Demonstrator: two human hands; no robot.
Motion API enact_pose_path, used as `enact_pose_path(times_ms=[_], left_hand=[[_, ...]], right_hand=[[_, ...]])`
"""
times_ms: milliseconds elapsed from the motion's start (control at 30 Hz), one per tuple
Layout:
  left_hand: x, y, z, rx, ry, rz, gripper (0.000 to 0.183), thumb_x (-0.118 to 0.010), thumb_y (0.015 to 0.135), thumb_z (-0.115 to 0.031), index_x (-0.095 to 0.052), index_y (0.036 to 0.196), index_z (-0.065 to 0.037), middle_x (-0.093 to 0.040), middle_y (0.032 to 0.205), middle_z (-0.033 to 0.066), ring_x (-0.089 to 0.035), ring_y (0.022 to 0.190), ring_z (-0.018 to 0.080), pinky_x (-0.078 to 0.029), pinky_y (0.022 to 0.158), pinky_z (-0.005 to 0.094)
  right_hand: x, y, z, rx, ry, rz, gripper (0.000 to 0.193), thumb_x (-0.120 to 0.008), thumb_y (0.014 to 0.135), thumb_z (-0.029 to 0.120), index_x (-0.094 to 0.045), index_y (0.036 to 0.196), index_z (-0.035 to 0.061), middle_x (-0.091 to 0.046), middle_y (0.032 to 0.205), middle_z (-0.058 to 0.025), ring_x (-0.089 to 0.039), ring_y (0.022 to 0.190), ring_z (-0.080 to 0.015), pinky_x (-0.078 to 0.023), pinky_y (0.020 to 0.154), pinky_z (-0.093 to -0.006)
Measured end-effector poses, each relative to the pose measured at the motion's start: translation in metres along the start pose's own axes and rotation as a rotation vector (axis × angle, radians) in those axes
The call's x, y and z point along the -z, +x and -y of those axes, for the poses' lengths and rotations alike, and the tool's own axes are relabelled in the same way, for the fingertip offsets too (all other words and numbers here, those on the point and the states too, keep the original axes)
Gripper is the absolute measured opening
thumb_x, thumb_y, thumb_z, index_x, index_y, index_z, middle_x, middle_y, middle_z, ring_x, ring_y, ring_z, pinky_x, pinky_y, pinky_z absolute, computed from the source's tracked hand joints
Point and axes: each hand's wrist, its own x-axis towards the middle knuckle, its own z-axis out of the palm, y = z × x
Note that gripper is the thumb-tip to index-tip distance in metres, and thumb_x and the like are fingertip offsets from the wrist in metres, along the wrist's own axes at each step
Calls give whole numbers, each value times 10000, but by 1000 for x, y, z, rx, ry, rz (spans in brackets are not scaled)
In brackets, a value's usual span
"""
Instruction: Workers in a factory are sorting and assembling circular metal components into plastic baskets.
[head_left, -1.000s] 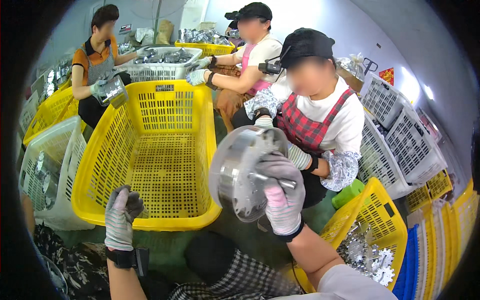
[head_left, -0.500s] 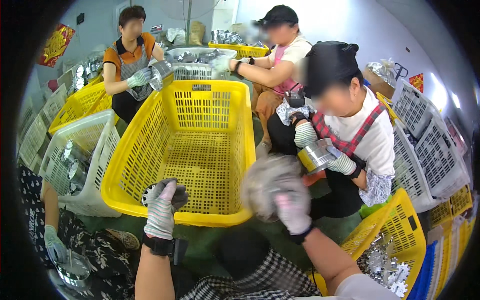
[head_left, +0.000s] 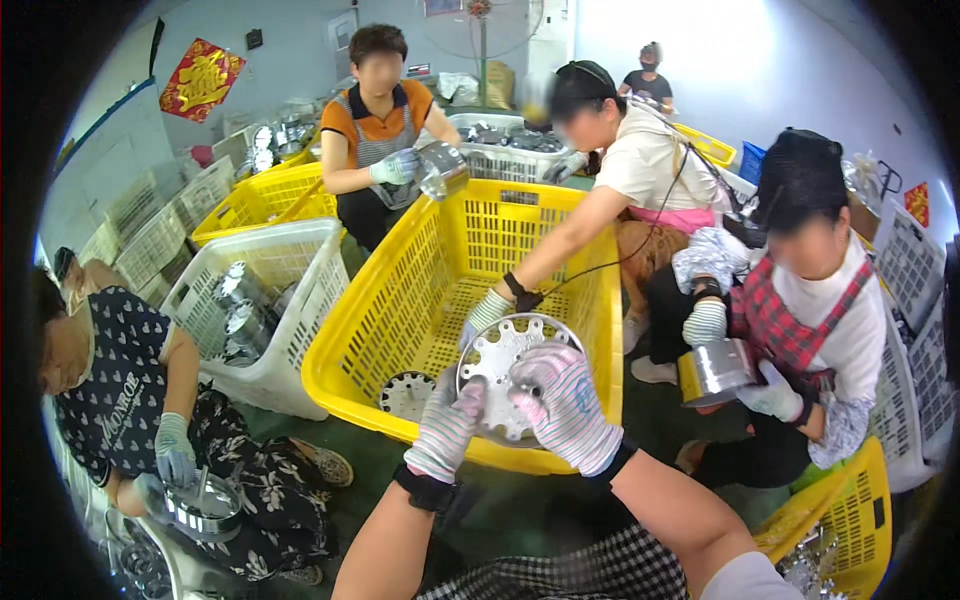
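Observation:
Both my hands, in white striped gloves, are together over the near edge of a big yellow basket (head_left: 330,375). Between them is a round, silver metal cylinder (head_left: 505,355), its open end toward me, with a flat notched disc inside its rim. My left hand (head_left: 447,428) is closed on its left side, thumb over the rim. My right hand (head_left: 570,405) grips the right side, fingers bent over the disc; what its fingertips pinch is too small to make out. Left of the cylinder, another round notched metal piece (head_left: 407,394) lies inside the basket.
A co-worker's gloved hand (head_left: 487,315) reaches into the basket just beyond my hands. Other co-workers sit around it holding metal cylinders (head_left: 722,370). A white crate (head_left: 300,235) of metal parts stands left; a yellow basket (head_left: 865,500) of toothed pieces is at my right.
My hands have come together on the metal cylinder; before, they were apart, the right one blurred with a round thing. A co-worker's arm now reaches into the basket. My view has swung left.

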Motion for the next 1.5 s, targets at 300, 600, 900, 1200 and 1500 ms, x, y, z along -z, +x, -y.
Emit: enact_pose_path(times_ms=[300,600,900,1200,1500], left_hand=[[44,21,-13,-169,197,-15,335,-570,976,-294,-582,1183,-30,-613,1074,67,-545,958,143,-434,884,287],[20,-28,-72,70,-81,136,578,-638,866,-237,-451,1338,38,-539,1292,165,-535,1166,285,-435,999,393],[-56,-26,-52,106,-274,227,932,-686,507,-176,-401,1356,79,-600,1197,193,-581,1121,305,-441,996,385],[-11,-28,-55,211,-153,103,750,-764,654,-198,-479,1296,66,-633,1084,110,-622,964,219,-493,873,314],[-12,-12,-12,2,191,129,710,-714,822,-512,-528,1192,65,-621,1118,108,-572,1008,165,-476,873,308]], right_hand=[[-21,-3,-44,-808,837,22,678,-745,789,282,-450,1317,-26,-514,1311,-149,-511,1199,-227,-416,1013,-352],[-25,-19,-40,-741,1454,304,672,-713,729,291,-492,1273,-37,-602,1173,-82,-559,1061,-150,-432,953,-286],[72,-45,-25,-782,1684,289,889,-774,638,254,-371,1372,-46,-513,1304,-121,-537,1147,-187,-411,1013,-324],[43,-19,-23,-910,1351,476,672,-680,850,251,-390,1389,-24,-505,1321,-115,-483,1214,-184,-380,1040,-309],[13,-33,-37,-692,741,319,513,-592,913,368,-545,1224,-37,-629,1137,-157,-581,1089,-235,-438,959,-345]])
